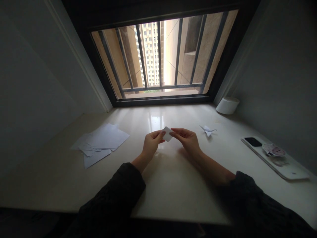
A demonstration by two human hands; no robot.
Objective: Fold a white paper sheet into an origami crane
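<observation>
Both my hands are raised a little above the pale tabletop (173,185) near its middle. Between them is a small folded piece of white paper (167,134). My left hand (151,143) pinches its left edge with thumb and fingertips. My right hand (187,138) pinches its right edge the same way. Dark sleeves cover both forearms.
A loose pile of white paper sheets (100,143) lies at the left. A folded paper crane (208,130) sits right of my hands. A white phone (274,157) with a round sticker grip lies at the far right, a white round container (227,105) in the back right corner. A barred window (160,59) is behind.
</observation>
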